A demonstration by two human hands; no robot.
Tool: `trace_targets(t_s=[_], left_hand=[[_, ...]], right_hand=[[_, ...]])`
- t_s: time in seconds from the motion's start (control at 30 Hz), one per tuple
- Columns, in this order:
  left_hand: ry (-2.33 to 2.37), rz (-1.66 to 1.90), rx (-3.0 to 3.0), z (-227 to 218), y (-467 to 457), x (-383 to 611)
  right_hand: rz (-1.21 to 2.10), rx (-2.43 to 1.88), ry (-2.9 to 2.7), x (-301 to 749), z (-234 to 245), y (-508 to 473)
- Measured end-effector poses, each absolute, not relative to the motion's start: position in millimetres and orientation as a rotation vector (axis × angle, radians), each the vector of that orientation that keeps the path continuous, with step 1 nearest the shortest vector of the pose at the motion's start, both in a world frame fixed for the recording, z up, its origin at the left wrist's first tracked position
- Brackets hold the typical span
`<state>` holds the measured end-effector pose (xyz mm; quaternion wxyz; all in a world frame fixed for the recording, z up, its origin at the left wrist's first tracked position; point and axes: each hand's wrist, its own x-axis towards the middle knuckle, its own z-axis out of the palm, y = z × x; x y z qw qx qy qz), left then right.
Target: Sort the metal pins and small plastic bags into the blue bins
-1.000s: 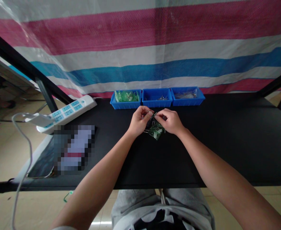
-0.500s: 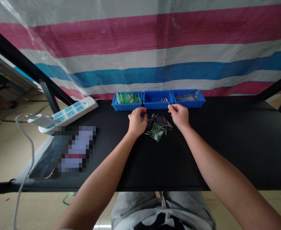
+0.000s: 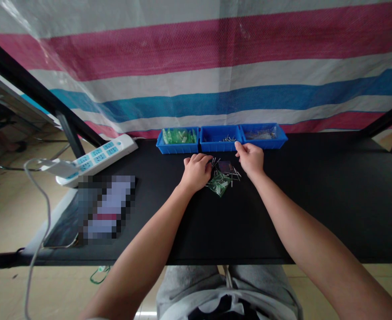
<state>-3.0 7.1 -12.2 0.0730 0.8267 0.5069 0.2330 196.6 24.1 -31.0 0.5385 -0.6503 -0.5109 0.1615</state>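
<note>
This looks like a makeshift workshop bench. At centre, a row of blue parts bins lines the back of a black-topped table, with loose metal pins in front. A striped woven plastic sheet walls off the top of the frame; dark metal bars and a white power strip sit at left, pale floor tiles below.
</note>
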Motion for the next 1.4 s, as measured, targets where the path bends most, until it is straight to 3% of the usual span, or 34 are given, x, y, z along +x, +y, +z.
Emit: trace_targets(t_s=[0.33, 0.67, 1.17, 1.4], left_hand=[[1.558, 0.568, 2.496, -11.7, 8.3, 0.9], [1.617, 0.641, 2.346, -13.7, 11.9, 3.7], [1.581, 0.723, 2.253, -12.9, 11.8, 1.7], [1.464, 0.799, 2.302, -8.3, 3.8, 2.6]], right_hand=[[0.406, -1.476, -1.308, 193.3, -30.2, 21.0], [0.271, -1.451, -1.950, 182.0, -27.3, 11.3], [0.290, -1.424, -2.013, 182.6, -23.5, 5.4], [0.365, -1.156, -2.005, 181.2, -18.9, 2.2]])
